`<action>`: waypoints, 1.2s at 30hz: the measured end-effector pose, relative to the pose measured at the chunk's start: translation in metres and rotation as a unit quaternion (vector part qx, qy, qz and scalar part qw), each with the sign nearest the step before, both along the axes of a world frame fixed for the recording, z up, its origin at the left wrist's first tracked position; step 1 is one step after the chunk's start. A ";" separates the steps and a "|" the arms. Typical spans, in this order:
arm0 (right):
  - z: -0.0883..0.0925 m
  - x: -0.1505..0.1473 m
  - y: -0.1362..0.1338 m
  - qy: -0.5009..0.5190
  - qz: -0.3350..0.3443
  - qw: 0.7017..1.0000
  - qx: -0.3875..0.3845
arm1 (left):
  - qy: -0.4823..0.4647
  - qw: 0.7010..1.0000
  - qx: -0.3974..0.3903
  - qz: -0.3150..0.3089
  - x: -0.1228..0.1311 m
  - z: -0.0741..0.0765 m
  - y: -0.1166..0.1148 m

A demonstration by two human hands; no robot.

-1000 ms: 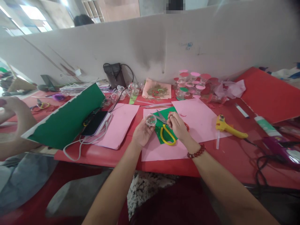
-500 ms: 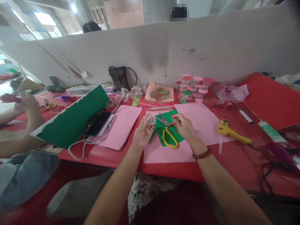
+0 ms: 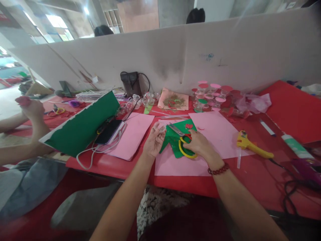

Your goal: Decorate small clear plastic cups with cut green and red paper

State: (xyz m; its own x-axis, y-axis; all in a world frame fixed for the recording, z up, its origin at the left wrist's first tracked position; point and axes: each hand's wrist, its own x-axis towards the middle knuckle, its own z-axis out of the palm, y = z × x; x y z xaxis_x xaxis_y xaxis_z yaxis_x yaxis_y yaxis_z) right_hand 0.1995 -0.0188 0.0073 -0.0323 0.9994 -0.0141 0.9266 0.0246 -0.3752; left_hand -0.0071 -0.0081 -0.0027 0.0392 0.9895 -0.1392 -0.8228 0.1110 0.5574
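Note:
My left hand (image 3: 154, 140) is closed around a small clear plastic piece (image 3: 162, 128), held at the fingertips above the left side of the green sheet. My right hand (image 3: 200, 145) has its fingers curled on the handles of a pair of scissors (image 3: 178, 131). Their metal blades lie slightly apart, pointing left toward my left hand, and the yellow and orange handle loops are partly covered by my fingers. Under them is a cut green sheet (image 3: 177, 152) on pink paper (image 3: 180, 169). Red scraps (image 3: 189, 126) lie just beyond my right hand.
A yellow glue gun (image 3: 253, 147) with a cord lies to the right, near a marker (image 3: 268, 128) and a white-green tube (image 3: 297, 146). Clear cups with coloured discs (image 3: 215, 97) stand behind. On the left are a phone (image 3: 109, 132), a green board (image 3: 82, 129) and a co-worker's hand (image 3: 33, 108).
My right hand has let go of a red scrap and moved down onto the scissors' handles. The scissors have shifted slightly. My left hand keeps the clear piece, now turned more edge-on.

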 end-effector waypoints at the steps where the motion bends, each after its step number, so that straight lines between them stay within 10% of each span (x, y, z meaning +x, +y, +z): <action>1: 0.000 0.001 0.001 0.013 -0.008 1.000 0.001 | -0.001 1.000 -0.004 0.003 0.000 -0.001 0.001; 15: -0.005 -0.006 0.000 0.280 0.076 0.949 0.122 | 0.035 0.999 0.014 0.036 0.001 0.006 -0.003; 36: -0.005 -0.021 -0.015 0.043 0.085 0.991 0.095 | 0.072 0.994 0.058 0.061 0.009 0.004 -0.002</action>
State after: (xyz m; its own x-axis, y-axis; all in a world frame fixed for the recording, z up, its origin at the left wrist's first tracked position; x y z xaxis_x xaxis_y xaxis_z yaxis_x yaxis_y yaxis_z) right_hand 0.1781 -0.0335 0.0023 -0.1926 0.9639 0.1837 0.8676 0.2548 -0.4271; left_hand 0.0022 -0.0106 0.0011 -0.0937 0.9954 -0.0204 -0.7375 -0.0556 0.6730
